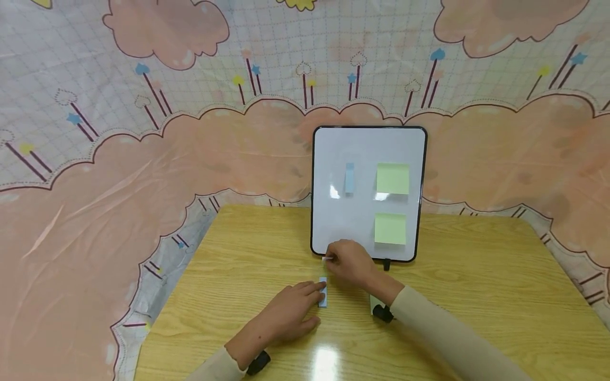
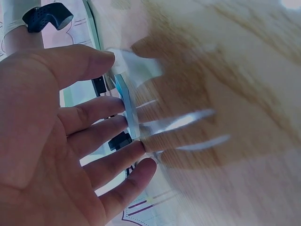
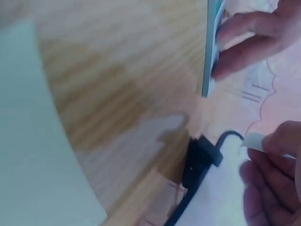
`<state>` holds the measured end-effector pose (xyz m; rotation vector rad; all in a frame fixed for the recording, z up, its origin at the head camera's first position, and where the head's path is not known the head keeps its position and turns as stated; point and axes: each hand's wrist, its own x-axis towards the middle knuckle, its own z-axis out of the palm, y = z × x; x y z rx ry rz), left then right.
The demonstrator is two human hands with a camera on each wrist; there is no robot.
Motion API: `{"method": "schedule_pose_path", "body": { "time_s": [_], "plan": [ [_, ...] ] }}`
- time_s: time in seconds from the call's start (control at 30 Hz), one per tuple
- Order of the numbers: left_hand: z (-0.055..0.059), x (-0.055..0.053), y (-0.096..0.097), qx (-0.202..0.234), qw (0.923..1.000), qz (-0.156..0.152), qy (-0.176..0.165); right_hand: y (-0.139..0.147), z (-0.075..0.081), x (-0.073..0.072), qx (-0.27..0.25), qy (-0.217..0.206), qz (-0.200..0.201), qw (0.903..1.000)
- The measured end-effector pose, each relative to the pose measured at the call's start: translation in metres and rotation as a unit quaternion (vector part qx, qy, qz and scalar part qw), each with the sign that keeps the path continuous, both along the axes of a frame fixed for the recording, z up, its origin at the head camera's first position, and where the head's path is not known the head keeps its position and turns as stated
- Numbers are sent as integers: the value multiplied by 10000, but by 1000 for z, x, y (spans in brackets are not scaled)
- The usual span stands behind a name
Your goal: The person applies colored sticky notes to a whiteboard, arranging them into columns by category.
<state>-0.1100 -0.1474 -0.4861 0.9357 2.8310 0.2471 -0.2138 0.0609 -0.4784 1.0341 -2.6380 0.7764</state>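
Note:
My left hand (image 1: 288, 311) lies over the table with its fingers extended, fingertips touching a narrow pad of blue sticky notes (image 1: 323, 302). The pad's thin edge (image 2: 127, 106) shows beside those fingers in the left wrist view. My right hand (image 1: 352, 264) is at the lower left edge of an upright whiteboard (image 1: 333, 145), where thumb and fingers pinch a small pale slip of paper (image 3: 254, 140). Most of that slip is hidden by the hand. On the board are one narrow blue sticky note (image 1: 350, 178) and two square green sticky notes, upper (image 1: 393, 179) and lower (image 1: 389, 228).
A pale green pad (image 1: 375, 304) lies on the wooden table (image 1: 257, 243), partly hidden beneath my right forearm. Black feet (image 1: 386, 264) hold the whiteboard at its bottom edge. Behind it hangs a patterned cloth (image 1: 267, 137).

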Motion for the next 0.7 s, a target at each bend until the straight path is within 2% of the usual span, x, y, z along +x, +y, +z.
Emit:
{"method": "schedule_pose_path", "body": {
  "time_s": [0.17, 0.3, 0.5, 0.7],
  "plan": [
    [3, 1, 0, 49, 10000, 30, -45, 7, 5, -3, -185, 726, -41, 9972],
    [4, 1, 0, 78, 9999, 69, -88, 12, 7, -7, -414, 1289, -18, 9908],
    [3, 0, 0, 84, 9998, 100, -120, 17, 8, -13, -332, 2335, 31, 9718],
    [3, -1, 1, 86, 9998, 102, -168, 21, 7, -18, -129, 3049, -89, 9522]
  ]
}}
